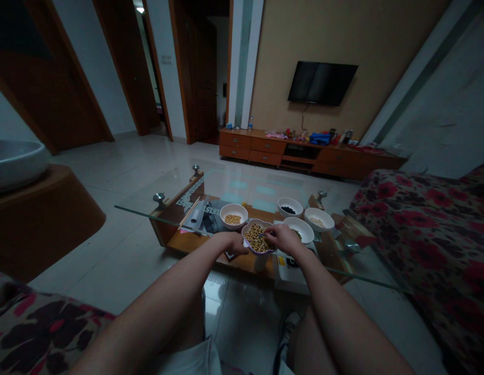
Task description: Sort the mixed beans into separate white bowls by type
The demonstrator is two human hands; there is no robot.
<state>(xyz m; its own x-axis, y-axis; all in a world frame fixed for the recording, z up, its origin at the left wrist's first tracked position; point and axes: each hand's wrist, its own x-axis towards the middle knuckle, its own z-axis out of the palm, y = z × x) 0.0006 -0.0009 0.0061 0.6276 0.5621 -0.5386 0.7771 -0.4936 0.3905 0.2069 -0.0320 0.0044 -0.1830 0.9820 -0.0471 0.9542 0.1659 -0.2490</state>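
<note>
A scalloped white bowl (pixel 251 228) full of mixed beans stands near the front edge of a glass coffee table (pixel 140 211). My left hand (pixel 234 242) curls against the bowl's left rim, holding it. Over the bowl's right side, my right hand (pixel 283 238) has its fingers pinched together down among the beans; what they grip is too small to make out. Behind stand a white bowl of yellow beans (pixel 233 215), a bowl of dark beans (pixel 290 207), a bowl of pale beans (pixel 319 219) and another white bowl (pixel 300 228) partly behind my right hand.
The glass top rests on a wooden frame with metal knobs (pixel 159 198); papers lie on the shelf below. A floral sofa (pixel 429 229) runs along the right. A TV (pixel 322 83) hangs over a low wooden cabinet (pixel 289 151) at the far wall. A round wooden stand (pixel 35 219) is at left.
</note>
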